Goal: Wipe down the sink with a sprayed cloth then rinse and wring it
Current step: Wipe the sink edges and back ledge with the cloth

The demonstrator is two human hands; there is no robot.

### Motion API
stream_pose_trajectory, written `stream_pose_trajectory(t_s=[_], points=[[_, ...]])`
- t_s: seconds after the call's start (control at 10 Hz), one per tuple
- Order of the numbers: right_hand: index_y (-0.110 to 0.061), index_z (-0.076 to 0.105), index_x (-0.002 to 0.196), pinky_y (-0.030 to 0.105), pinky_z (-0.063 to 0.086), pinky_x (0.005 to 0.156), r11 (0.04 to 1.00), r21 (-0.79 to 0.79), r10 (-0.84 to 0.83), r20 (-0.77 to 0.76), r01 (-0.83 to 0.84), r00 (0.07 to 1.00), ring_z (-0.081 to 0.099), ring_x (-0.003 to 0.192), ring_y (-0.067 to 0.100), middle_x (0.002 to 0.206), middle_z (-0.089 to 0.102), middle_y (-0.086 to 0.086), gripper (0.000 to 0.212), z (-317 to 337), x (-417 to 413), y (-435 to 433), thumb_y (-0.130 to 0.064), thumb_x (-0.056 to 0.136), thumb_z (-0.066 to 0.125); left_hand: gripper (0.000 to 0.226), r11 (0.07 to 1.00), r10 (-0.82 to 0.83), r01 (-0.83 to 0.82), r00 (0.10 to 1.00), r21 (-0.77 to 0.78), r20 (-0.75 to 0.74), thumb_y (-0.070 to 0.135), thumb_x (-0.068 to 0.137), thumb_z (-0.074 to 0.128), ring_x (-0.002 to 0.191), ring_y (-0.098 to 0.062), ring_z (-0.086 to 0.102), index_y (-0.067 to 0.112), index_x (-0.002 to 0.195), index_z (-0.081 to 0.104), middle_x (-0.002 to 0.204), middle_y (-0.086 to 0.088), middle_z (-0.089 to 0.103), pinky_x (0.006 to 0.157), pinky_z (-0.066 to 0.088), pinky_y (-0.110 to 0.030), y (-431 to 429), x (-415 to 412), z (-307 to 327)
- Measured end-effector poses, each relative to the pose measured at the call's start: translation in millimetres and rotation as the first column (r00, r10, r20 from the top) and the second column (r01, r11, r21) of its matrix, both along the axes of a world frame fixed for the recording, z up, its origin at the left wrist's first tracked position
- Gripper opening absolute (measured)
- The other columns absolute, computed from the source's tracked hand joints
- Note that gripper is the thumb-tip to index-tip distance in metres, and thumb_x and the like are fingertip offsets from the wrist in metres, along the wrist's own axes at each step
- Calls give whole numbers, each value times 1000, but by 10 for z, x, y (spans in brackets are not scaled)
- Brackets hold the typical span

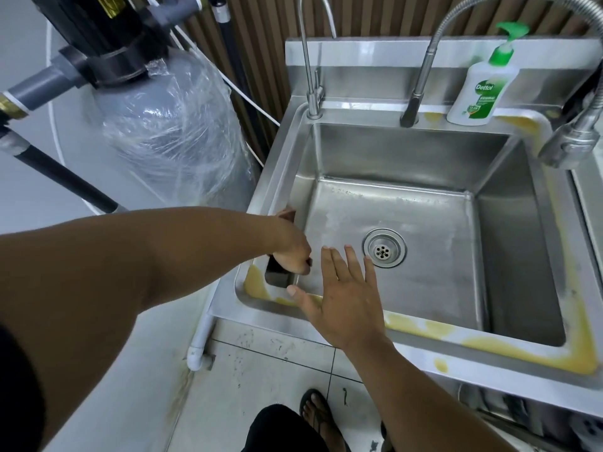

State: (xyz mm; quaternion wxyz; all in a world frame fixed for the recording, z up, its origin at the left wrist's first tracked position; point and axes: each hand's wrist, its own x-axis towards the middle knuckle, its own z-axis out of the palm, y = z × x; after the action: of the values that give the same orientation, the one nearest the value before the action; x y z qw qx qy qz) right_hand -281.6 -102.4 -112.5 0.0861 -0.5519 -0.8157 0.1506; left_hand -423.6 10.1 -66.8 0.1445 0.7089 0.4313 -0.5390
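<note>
The steel sink [424, 164] has a round drain [384, 247] in its floor and yellowish stains along its rim [489, 345]. My left hand [290, 247] is curled shut on a dark cloth [275, 267] and presses it against the sink's left inner wall near the front corner. The hand hides most of the cloth, and the shiny wall mirrors both. My right hand [346, 301] hovers over the front rim just right of the left hand. Its palm faces down, its fingers are spread, and it holds nothing.
A thin gooseneck tap [311, 96] and a flexible-hose tap [416, 99] stand at the back rim. Its spray head [574, 143] hangs over the right side. A green-capped soap bottle [479, 89] sits on the back ledge. A plastic-wrapped tank [169, 125] stands left of the sink.
</note>
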Motion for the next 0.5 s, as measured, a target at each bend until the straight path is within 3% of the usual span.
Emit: stream_pose_trajectory(t_s=[0.1,0.2,0.3,0.4,0.5], points=[[-10,36,152,54,13,122,1000,-4,7,1,-7,1000,20,150,29,154,42,6,93,1,8,-1,-79,92,18,51,980,183,-175,979,-89,89,55,93,36,78,-24,63,14,90,65,92,-8,67,76,55,-39,-105,-40,152],[-11,35,153,53,11,122,1000,-5,14,2,-14,1000,19,151,29,155,41,7,95,14,5,3,-80,91,14,49,970,240,-224,950,-96,199,51,95,36,74,-21,59,11,87,64,85,-7,63,69,51,-35,-177,-125,309],[-11,35,153,54,12,122,1000,-9,23,8,-23,1000,19,151,29,155,42,7,95,12,7,5,-80,91,13,48,977,211,-194,935,-87,284,48,93,37,81,-27,61,15,63,55,72,-5,60,84,54,-43,-216,-301,336],[-11,36,152,54,14,122,1000,-7,29,13,-29,999,21,150,30,154,43,7,94,8,12,3,-79,91,13,51,986,154,-168,897,-1,414,45,94,40,95,-30,61,5,74,65,86,-13,67,97,47,-44,-317,-538,279],[-12,32,154,53,11,122,999,-20,43,28,-43,999,18,151,29,156,40,6,97,20,11,10,-81,90,8,43,986,117,-156,901,61,418,34,100,44,116,-33,54,-4,106,64,116,-24,64,107,39,-46,-512,-729,275]])
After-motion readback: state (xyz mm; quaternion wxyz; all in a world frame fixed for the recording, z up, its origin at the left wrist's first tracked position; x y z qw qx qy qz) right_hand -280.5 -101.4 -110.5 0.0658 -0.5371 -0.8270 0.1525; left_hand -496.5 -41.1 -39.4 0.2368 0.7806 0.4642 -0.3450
